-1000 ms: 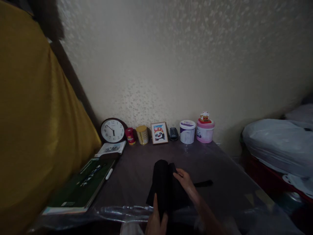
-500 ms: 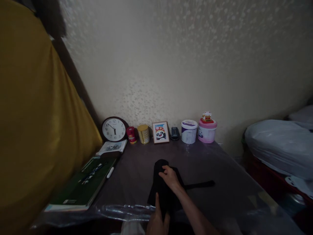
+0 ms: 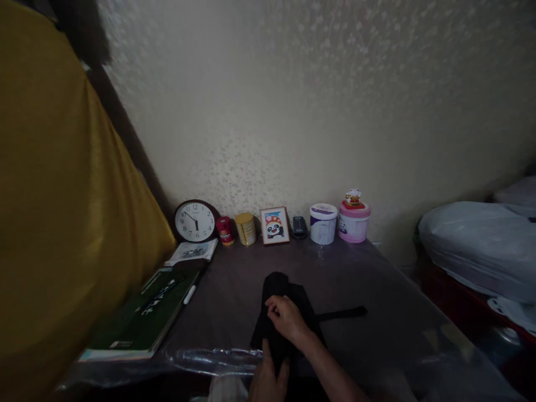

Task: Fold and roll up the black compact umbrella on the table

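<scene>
A black cloth item (image 3: 276,282) lies at the near middle of the table, with a narrow black strap (image 3: 343,314) reaching out to its right. It is too dark to tell its exact kind. Over its middle, my right hand (image 3: 288,319) has thumb and fingertips drawn together in a pinch; what they hold, if anything, does not show. My left hand (image 3: 268,379) rests at the near edge of the cloth, index finger stretched forward onto it and thumb apart.
A green book (image 3: 146,312) with a pen on it and a white marker (image 3: 190,294) beside it lie left. Along the wall stand a clock (image 3: 195,221), tins, a panda picture (image 3: 274,226) and two tubs (image 3: 323,224). A yellow curtain (image 3: 84,212) hangs left.
My right hand has moved slightly left and nearer over the black cloth, its fingers more curled. My left hand has shifted slightly down. The cloth's right side looks a little more spread.
</scene>
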